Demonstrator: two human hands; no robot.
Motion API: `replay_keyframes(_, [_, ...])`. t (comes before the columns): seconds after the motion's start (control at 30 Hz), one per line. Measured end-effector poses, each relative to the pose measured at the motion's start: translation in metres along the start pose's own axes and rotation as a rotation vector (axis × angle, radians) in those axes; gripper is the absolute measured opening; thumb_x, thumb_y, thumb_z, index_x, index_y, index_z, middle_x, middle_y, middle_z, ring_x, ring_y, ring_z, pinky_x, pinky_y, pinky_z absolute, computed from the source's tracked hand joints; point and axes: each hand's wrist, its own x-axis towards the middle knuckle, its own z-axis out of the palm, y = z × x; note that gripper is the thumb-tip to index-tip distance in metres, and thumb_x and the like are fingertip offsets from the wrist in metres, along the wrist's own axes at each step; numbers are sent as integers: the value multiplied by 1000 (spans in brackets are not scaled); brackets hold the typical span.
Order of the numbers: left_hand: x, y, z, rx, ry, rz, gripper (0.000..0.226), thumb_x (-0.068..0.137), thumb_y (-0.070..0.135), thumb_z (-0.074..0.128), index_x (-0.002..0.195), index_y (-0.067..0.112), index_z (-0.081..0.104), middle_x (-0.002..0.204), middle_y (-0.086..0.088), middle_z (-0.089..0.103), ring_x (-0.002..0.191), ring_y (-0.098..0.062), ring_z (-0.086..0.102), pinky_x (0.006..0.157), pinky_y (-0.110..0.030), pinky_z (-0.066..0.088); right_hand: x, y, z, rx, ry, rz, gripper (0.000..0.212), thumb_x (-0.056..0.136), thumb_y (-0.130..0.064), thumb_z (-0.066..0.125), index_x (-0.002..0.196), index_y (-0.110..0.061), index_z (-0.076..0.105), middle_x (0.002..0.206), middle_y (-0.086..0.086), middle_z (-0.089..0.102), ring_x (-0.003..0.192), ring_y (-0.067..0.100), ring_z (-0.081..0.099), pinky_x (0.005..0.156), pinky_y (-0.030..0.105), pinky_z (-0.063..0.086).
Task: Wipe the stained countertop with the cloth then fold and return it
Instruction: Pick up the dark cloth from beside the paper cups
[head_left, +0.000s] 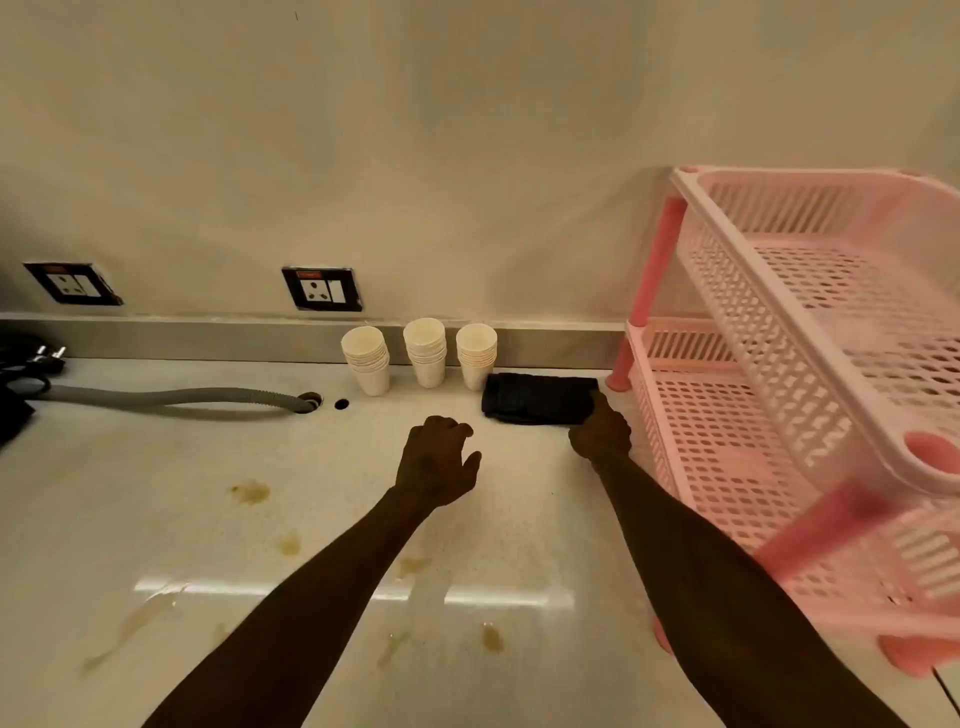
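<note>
Counter (156, 493) fills the view, pale and spotted with brown stains (250, 491) from the middle down to seven o'clock. Rack (779, 395), pink and slatted, stands along the three o'clock edge. Cloth (537, 397), dark and folded, lies at about one o'clock from centre, its long axis running left-right, between the cups (426, 353) and the rack's leg. Right hand (600, 434) is the nearer one: it's at the cloth's right end, touching, though whether the fingers have closed on it I can't tell. Left hand (439, 460) hangs loose and half-spread, holding nothing, just off the cloth's seven o'clock corner. Stains lie toward the person, so the cloth likely gets drawn that way.
</note>
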Motion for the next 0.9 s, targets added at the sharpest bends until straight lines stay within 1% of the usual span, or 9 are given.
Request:
replay_keyframes(0.1, [3, -11, 4, -28, 5, -48, 48, 96, 44, 57, 136, 17, 57, 139, -6, 60, 139, -24, 43, 114, -42, 36, 4, -2, -1, -112, -46, 28, 80, 92, -28, 66, 156, -32, 18, 146, 18, 40, 132, 38, 43, 104, 47, 42])
replay_keyframes(0.2, [5, -20, 7, -50, 7, -80, 49, 96, 45, 57, 136, 17, 57, 140, -5, 59, 141, -24, 41, 114, -41, 35, 13, 2, 5, -124, 20, 23, 70, 90, -26, 69, 151, -26, 35, 142, 17, 44, 127, 35, 47, 101, 43, 44])
replay_keyframes(0.33, [10, -24, 6, -61, 22, -88, 48, 96, 45, 58, 135, 17, 57, 141, -5, 58, 141, -23, 40, 114, -41, 35, 15, 3, 7, -123, 131, -21, 52, 88, -21, 74, 135, -11, 55, 131, 15, 56, 120, 32, 55, 99, 39, 49])
replay_keyframes(0.43, [16, -21, 5, -78, 29, -78, 49, 96, 45, 58, 136, 17, 57, 143, -5, 57, 142, -23, 39, 115, -41, 35, 12, -5, 2, 25, 216, 8, 48, 84, -20, 76, 124, -1, 57, 124, 16, 58, 117, 33, 57, 99, 39, 51])
replay_keyframes(0.53, [22, -16, 2, -105, 54, -56, 49, 96, 45, 59, 136, 17, 56, 143, -5, 56, 141, -24, 40, 115, -42, 37, 9, -14, -5, 290, 257, 30, 52, 72, -25, 83, 115, -5, 61, 113, 12, 64, 108, 32, 62, 95, 44, 56])
replay_keyframes(0.6, [26, -12, -1, -124, 59, -43, 51, 95, 44, 60, 138, 17, 55, 145, -6, 55, 140, -24, 41, 115, -43, 38, 4, -20, -10, 375, 244, -55, 35, 72, -24, 82, 103, -11, 72, 104, 5, 69, 101, 27, 66, 91, 44, 59])
replay_keyframes(0.67, [29, -9, -6, -145, 74, -16, 55, 95, 44, 60, 142, 17, 52, 148, -7, 53, 141, -25, 42, 115, -43, 38, -6, -28, -19, 453, 203, -132, 21, 77, -22, 78, 98, -16, 76, 100, -1, 69, 100, 21, 65, 94, 41, 57])
replay_keyframes(0.77, [37, -2, -12, -199, 104, 11, 63, 94, 43, 63, 149, 18, 43, 154, -8, 47, 143, -26, 40, 116, -44, 39, -12, -37, -32, 514, 57, -222, 19, 86, -21, 71, 103, -13, 75, 102, 2, 70, 101, 22, 64, 91, 34, 51])
replay_keyframes(0.9, [44, 8, -26, -264, 132, 75, 81, 88, 44, 72, 155, 20, 34, 159, -8, 41, 147, -29, 36, 118, -48, 37, -27, -57, -49, 517, -9, -328, 17, 90, -20, 68, 105, -11, 72, 102, 7, 70, 103, 26, 64, 95, 38, 52])
